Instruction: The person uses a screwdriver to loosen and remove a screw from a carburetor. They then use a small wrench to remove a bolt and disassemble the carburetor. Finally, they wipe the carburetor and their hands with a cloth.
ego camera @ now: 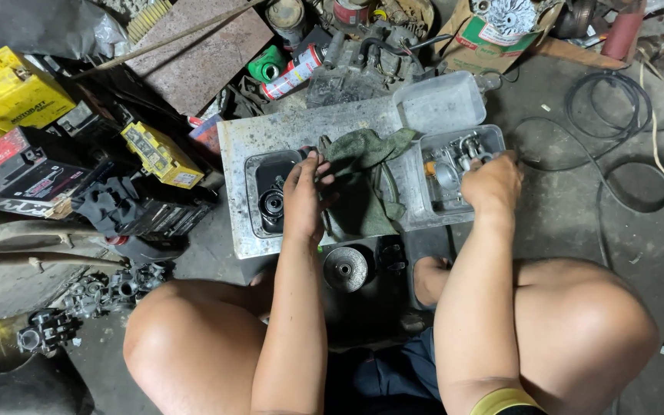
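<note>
Over the clear tray [493, 138] of small metal parts [455, 165] my right hand [492, 184] is curled, picking; I can't tell its grip. My left hand [303, 192] pinches the green rag [363, 180]; next needs a careful lift.

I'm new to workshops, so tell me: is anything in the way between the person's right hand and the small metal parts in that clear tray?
Nothing visible. The right hand is already over the clear tray, at the metal parts. The green rag lies to the side, by the left hand.
</note>
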